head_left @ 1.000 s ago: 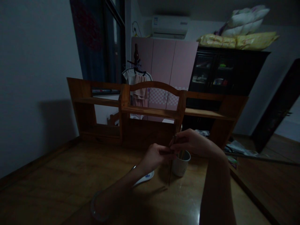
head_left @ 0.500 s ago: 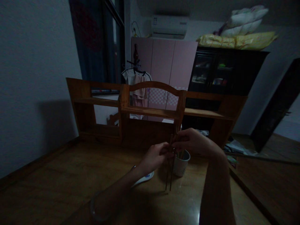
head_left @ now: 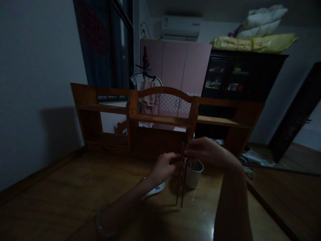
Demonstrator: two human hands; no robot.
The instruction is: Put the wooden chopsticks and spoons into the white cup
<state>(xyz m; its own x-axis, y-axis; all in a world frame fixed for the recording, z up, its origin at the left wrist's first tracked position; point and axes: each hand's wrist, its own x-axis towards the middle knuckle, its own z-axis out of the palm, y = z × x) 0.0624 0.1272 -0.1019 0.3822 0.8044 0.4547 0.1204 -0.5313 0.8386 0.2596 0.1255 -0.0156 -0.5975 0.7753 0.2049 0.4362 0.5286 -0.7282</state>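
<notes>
Two thin wooden chopsticks point(head_left: 184, 187) hang nearly upright, side by side, tips pointing down at the table. My left hand point(head_left: 167, 167) pinches the left one near its upper part. Fingers of my right hand point(head_left: 205, 150) are closed at the top of the other one. Just right of the chopsticks stands a white cup point(head_left: 193, 178), with more light sticks inside, partly covered by my right hand. Under my left wrist lies a white spoon point(head_left: 157, 189) with a blue pattern, its handle hidden by my forearm.
The wooden tabletop point(head_left: 100, 180) carries a shelf unit point(head_left: 160, 121) along its back edge. A wall point(head_left: 37, 83) borders the table on the left. The table's right edge runs beside my right forearm. Pink wardrobe point(head_left: 173, 67) and black cabinet point(head_left: 230, 73) stand behind.
The right chopstick has dropped slightly, its tip now lower than the left one's. Both hands stay almost in the same place. Cup and spoon have not moved.
</notes>
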